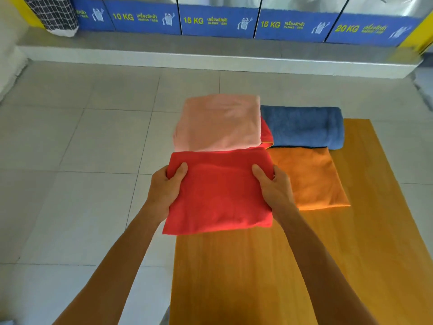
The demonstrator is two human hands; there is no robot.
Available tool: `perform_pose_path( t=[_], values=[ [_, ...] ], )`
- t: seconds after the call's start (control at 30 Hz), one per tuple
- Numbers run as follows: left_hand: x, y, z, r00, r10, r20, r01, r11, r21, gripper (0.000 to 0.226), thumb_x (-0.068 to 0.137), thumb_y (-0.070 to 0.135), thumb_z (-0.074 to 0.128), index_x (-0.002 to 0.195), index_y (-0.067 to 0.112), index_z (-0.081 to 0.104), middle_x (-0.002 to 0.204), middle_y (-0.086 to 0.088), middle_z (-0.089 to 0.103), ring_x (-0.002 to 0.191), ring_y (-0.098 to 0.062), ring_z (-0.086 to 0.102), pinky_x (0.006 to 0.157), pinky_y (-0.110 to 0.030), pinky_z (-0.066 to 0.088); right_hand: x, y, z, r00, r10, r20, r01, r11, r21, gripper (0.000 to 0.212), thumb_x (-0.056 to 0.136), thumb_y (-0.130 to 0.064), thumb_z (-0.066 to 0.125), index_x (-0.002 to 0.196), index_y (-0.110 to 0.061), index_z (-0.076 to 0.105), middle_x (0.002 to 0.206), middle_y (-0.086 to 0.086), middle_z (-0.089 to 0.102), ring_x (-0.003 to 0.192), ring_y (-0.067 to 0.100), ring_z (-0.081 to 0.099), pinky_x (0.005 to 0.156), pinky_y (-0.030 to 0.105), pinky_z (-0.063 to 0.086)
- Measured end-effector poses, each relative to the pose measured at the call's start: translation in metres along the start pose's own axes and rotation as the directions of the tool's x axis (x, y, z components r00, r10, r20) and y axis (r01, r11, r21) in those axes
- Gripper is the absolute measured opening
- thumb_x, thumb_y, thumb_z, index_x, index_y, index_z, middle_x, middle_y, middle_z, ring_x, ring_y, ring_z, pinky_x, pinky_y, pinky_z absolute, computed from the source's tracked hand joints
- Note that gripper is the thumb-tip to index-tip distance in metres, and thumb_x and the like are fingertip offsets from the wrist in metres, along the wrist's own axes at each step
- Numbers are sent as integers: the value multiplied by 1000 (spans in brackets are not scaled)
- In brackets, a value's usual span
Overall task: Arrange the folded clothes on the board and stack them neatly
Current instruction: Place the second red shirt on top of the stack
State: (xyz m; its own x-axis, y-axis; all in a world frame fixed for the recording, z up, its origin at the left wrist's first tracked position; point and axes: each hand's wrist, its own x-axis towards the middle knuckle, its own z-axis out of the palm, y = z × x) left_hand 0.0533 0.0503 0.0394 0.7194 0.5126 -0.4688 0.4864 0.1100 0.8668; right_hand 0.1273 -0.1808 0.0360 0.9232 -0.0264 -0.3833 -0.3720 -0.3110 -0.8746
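Fingers of both hands are clenched on a folded red towel (219, 191): the left hand (164, 191) grips its left edge, the right hand (274, 191) its right edge, thumbs (181, 171) on top, the other fingers hidden beneath. The towel sits over the left edge of the wooden board (257, 277). Just right of it a folded orange towel (311, 179) lies on the board. Beyond, a pink towel (219, 123) tops another red piece at the far left corner, touching a blue towel (302, 126) at the far edge. Behind the tiled floor (82, 137), blue machine panels (218, 19) read "10 KG", "15 KG", "20 KG".
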Motion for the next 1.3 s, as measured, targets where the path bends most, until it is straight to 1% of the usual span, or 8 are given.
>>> perform_pose_path(
  t=[0.2,0.37,0.57,0.63,0.77,0.83,1.0,1.3],
  values=[
    [98,78,10,985,167,39,-164,984,-62,24,89,42,65,100,21,60,95,3,66,85,-14,65,70,-31,55,93,-85,21,989,-145,-32,144,989,-9,27,91,-39,71,103,-14,71,93,0,73,85,16,68,77,34,58],
    [166,120,24,968,247,44,-245,968,-48,27,88,41,67,96,15,64,96,-4,69,85,-20,67,74,-37,57,166,-124,35,993,-103,-49,105,993,46,29,91,-40,70,104,-14,68,98,6,72,87,22,67,82,40,58],
    [236,101,41,996,65,60,-73,987,140,36,83,49,68,86,13,65,97,-11,70,94,-31,68,83,-42,57,222,-92,51,997,-23,-70,14,991,-129,30,95,-36,66,103,-7,70,90,6,66,86,23,61,77,37,52],
    [242,89,44,997,-25,68,15,990,141,40,85,47,67,98,9,64,97,-11,67,92,-30,66,80,-37,54,229,-81,53,997,-13,-77,-1,983,-182,32,93,-36,67,106,-7,70,93,7,67,88,23,63,81,39,54],
    [247,95,42,995,-10,98,5,998,55,36,85,43,70,100,10,65,97,-11,69,89,-29,68,81,-39,56,235,-98,44,999,-24,-31,18,980,-197,23,92,-32,69,89,-9,70,77,5,64,70,20,59,65,32,51],
    [243,98,40,994,10,111,-12,1000,18,33,85,41,70,99,13,63,92,-7,68,85,-24,66,77,-37,55,231,-101,38,997,-53,-56,43,986,-160,24,92,-31,69,93,-7,73,83,9,69,76,21,63,73,37,54],
    [241,75,42,997,29,72,-39,989,146,53,82,50,69,113,8,62,105,-9,69,91,-27,67,80,-39,56,217,-67,42,993,-78,-84,53,963,-266,20,93,-35,67,88,-16,69,75,-4,64,73,15,59,65,29,46],
    [217,89,36,994,105,19,-106,955,276,45,87,38,63,122,12,54,110,-5,62,94,-26,61,74,-35,48,197,-72,39,991,-14,-130,-15,974,-225,33,93,-45,64,108,-16,71,100,0,72,98,23,68,89,45,57]
  ],
)
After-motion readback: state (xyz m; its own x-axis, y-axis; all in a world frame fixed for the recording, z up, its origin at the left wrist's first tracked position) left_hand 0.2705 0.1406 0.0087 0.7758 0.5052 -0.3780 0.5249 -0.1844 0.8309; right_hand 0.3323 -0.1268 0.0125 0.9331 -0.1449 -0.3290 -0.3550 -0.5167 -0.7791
